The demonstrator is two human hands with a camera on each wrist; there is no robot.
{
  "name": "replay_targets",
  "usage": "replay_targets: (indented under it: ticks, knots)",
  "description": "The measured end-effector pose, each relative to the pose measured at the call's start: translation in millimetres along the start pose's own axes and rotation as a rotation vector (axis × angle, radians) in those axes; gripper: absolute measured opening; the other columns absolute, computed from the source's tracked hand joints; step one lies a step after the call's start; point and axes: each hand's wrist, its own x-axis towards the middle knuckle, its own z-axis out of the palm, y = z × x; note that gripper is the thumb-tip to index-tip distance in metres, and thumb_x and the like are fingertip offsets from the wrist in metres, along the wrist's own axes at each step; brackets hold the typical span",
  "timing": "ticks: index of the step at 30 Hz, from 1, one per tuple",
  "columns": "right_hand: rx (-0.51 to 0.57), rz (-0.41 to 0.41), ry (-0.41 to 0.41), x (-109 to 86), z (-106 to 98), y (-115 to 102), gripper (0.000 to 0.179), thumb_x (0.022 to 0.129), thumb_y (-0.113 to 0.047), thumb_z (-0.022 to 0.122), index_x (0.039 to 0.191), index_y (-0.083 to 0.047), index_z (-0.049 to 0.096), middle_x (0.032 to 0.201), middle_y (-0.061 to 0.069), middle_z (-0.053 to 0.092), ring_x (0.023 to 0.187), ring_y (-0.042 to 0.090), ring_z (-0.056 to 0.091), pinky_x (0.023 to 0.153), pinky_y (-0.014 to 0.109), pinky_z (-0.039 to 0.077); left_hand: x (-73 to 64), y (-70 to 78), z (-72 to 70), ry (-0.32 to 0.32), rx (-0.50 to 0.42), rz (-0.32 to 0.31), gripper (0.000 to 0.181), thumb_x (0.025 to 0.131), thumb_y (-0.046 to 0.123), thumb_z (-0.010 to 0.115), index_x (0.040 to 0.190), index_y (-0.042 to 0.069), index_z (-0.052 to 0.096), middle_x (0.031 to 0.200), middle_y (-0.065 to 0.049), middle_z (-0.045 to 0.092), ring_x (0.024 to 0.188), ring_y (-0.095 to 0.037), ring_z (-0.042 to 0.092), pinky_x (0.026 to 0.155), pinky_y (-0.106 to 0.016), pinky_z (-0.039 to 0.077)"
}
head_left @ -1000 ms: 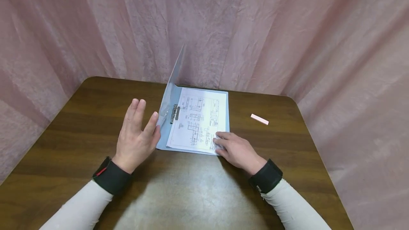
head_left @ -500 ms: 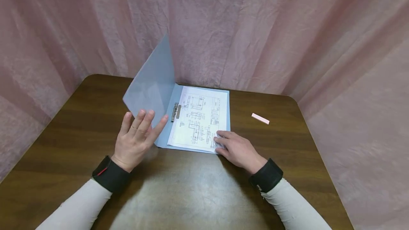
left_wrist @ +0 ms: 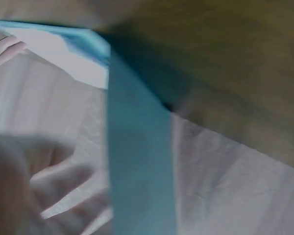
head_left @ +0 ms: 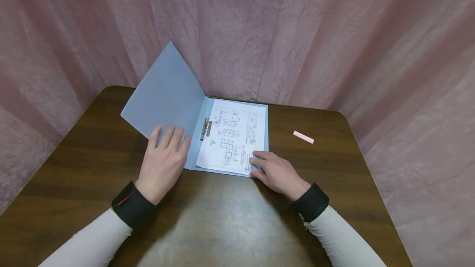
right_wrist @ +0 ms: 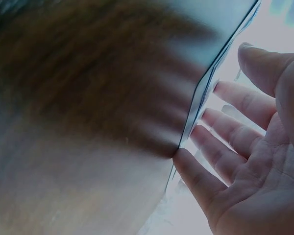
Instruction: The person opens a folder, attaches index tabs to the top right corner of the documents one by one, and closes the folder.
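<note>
1. Head view: pale-blue folder (head_left: 193, 112) lies on the brown desk (head_left: 330, 164), cover (head_left: 159, 94) raised, clip (head_left: 205, 129) and printed sheet (head_left: 231, 135) showing.
2. Left grip (head_left: 163, 168), spread before the cover, holds nothing; right grip (head_left: 277, 174), relaxed, only touches the sheet.
3. Pink curtain (head_left: 237, 32) hangs behind.

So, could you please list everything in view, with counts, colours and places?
Curtain: count unclear, pink, at the back.
Table: one, brown, in front of the curtain.
Folder: one, light blue, open on the table, cover tilted up at left.
Paper: at least one sheet, white with dark drawings, on the folder's right side.
Clip: one, silver, at the paper's left edge.
Bar: one, pale pink, right of the folder.
Sleeves: two, white, bottom left and right.
Wristbands: two, black, at the sleeve ends.
Left grip: one, bare, by the cover.
Right grip: one, bare, at the paper's near right corner.
</note>
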Motion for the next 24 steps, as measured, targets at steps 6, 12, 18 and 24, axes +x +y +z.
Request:
replay_targets:
  ticks: [6, 12, 18, 24]
  knots:
    - [0.011, 0.005, -0.002, -1.3, -0.6, -0.1, 0.052, 0.104, -0.036, 0.08, 0.148, -0.009, 0.071, 0.16, 0.015, 0.059, 0.147, 0.033, 0.056, 0.116, 0.05, 0.049, 8.1, 12.1, 0.8, -0.121, 0.003, -0.075, 0.046, 0.088, 0.024, 0.094, 0.124, -0.001, 0.077, 0.137, -0.03, 0.069, 0.132, -0.05, 0.06, 0.115, -0.077, 0.034]
    - [0.027, 0.009, -0.006, -1.2, -1.3, -1.2, 0.052, 0.104, -0.036, 0.08, 0.148, -0.009, 0.071, 0.16, 0.015, 0.059, 0.148, 0.033, 0.055, 0.117, 0.051, 0.048, 12.3, 19.6, 8.2, -0.256, -0.073, -0.122, 0.047, 0.093, 0.033, 0.092, 0.126, 0.003, 0.076, 0.121, -0.025, 0.074, 0.115, -0.046, 0.067, 0.112, -0.082, 0.032]
    - [0.025, 0.019, -0.017, -0.8, -1.1, -1.5, 0.052, 0.104, -0.036, 0.08, 0.148, -0.009, 0.071, 0.16, 0.014, 0.058, 0.148, 0.033, 0.055, 0.117, 0.051, 0.048, 13.7, 23.9, 14.1, -0.315, -0.133, -0.173, 0.052, 0.094, 0.034, 0.091, 0.132, 0.004, 0.073, 0.118, -0.025, 0.074, 0.106, -0.045, 0.069, 0.089, -0.074, 0.051]
    - [0.024, 0.015, -0.009, 0.1, -1.5, -1.0, 0.047, 0.105, -0.031, 0.079, 0.146, -0.009, 0.072, 0.159, 0.014, 0.059, 0.148, 0.033, 0.055, 0.118, 0.051, 0.047, 14.4, 26.5, 19.7, -0.371, -0.187, -0.198, 0.051, 0.095, 0.032, 0.09, 0.132, 0.003, 0.072, 0.11, -0.023, 0.072, 0.094, -0.041, 0.067, 0.06, -0.053, 0.058]
